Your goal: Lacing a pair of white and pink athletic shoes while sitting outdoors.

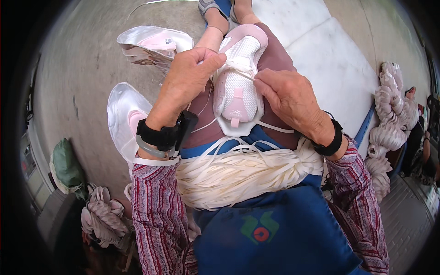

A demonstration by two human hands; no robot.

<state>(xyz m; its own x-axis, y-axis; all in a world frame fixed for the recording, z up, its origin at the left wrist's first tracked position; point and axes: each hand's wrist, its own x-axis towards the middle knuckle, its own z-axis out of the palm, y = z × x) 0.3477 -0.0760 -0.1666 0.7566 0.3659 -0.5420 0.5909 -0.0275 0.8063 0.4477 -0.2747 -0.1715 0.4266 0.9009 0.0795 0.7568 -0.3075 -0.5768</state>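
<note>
A white and pink mesh shoe upper [238, 87] lies across my thighs, its pink tongue tab toward me. A flat white shoelace [244, 74] runs over it between my two hands. My left hand [195, 71] is closed at the upper's left edge, thumb and fingers pinched on the lace. On the other side my right hand [288, 98] pinches the lace with its fingertips, close to the mesh. Loose lace ends trail out beside the upper. A thick bundle of cream-white shoelaces [247, 174] rests over my lap on the blue apron [275, 229].
To the left are stacked white and pink shoe uppers [158, 43] and another white piece [126, 114]. Bunched uppers [105, 215] lie low left near a green sack [66, 165]. Tied strings of pale pieces [389, 110] stand right, beside a white slab [334, 64].
</note>
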